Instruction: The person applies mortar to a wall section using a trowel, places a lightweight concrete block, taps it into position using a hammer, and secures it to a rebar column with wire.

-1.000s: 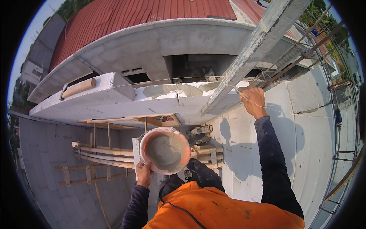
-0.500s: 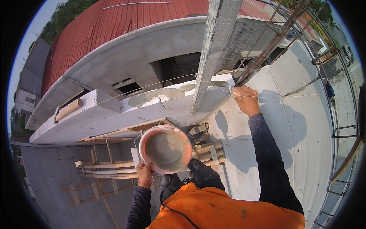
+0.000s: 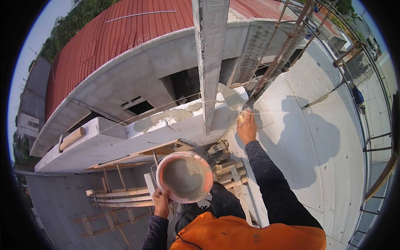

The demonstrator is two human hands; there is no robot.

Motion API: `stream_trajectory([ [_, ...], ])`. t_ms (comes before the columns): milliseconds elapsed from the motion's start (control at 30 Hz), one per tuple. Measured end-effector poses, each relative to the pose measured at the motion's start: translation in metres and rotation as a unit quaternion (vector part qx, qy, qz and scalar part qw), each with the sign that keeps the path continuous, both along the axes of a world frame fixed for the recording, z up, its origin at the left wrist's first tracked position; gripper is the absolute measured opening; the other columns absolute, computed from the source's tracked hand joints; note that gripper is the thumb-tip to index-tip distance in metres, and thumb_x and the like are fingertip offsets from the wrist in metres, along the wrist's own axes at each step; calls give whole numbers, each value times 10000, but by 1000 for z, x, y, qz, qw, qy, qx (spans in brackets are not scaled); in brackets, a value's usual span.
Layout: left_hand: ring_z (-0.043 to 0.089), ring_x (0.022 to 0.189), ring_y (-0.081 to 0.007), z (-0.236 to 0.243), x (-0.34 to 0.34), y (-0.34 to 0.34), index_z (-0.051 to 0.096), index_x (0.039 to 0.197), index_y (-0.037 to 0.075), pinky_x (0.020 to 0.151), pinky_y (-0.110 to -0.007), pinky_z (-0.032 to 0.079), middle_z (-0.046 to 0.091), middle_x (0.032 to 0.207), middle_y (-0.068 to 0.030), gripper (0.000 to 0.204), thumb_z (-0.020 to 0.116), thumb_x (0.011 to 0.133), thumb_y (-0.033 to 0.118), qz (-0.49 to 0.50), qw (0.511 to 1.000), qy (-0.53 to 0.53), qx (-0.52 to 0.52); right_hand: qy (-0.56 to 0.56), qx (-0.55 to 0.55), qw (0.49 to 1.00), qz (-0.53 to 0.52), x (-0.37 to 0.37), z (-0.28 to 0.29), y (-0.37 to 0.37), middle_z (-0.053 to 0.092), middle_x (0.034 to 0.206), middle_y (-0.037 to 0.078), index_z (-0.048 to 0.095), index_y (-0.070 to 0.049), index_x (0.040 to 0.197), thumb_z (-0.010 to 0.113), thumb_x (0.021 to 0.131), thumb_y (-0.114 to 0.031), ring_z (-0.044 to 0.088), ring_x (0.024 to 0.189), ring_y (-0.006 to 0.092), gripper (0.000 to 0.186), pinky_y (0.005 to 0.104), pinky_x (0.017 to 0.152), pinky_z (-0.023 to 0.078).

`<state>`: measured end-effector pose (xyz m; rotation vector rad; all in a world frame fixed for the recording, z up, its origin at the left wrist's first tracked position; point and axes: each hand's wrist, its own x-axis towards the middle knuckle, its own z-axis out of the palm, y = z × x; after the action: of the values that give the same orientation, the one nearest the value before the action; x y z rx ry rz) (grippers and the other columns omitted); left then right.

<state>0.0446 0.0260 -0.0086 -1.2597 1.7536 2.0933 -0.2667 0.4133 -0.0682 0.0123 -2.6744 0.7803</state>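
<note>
My left hand [image 3: 161,203] grips the rim of a round orange-pink bucket [image 3: 209,171] from its left side. Wet grey mortar [image 3: 183,177] lies inside it. My right hand [image 3: 247,127] is closed around the pale handle of a trowel [image 3: 241,118], just in front of the end of a white block wall [image 3: 158,135]. A grey shape on that end looks like the trowel's blade, partly hard to tell from mortar. Patches of mortar [image 3: 175,114] cover part of the wall's top. A thin string [image 3: 154,111] runs along above it.
An upright grey post [image 3: 210,62] stands against the wall. Rusty reinforcing bars [image 3: 279,54] rise at the far right, beside a large white block wall [image 3: 308,137]. A loose block with a wooden-handled tool [image 3: 73,138] sits at left. Below are bamboo poles [image 3: 121,200] and timber scaffolding.
My right hand has moved left and nearer with the trowel, its wrist turned more upright. The whole view has shifted a little. My left hand still holds the bucket.
</note>
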Motion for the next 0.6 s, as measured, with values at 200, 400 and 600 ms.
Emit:
stream_trajectory([
  [200,748,722,-190,7,8,0,692,1158,1,619,-346,660,743,936,-85,251,579,941,57,-20,999,-35,-17,-103,16,993,-51,6,-64,-26,554,1277,254,470,-2,1347,701,949,-89,617,1158,476,468,550,922,557],
  [400,760,749,-217,1,17,-7,680,1154,11,673,-382,678,739,950,-84,227,597,950,65,-2,999,-36,-7,-181,-66,981,-35,117,-44,5,597,1238,271,470,14,1308,695,953,-165,631,1112,493,457,555,921,531],
  [600,731,715,-160,-3,11,-4,706,1147,10,602,-321,636,737,912,-55,234,608,940,58,23,999,-34,-3,-183,-248,951,2,68,18,18,652,993,244,587,-12,1134,628,997,-342,654,979,455,360,516,844,507],
])
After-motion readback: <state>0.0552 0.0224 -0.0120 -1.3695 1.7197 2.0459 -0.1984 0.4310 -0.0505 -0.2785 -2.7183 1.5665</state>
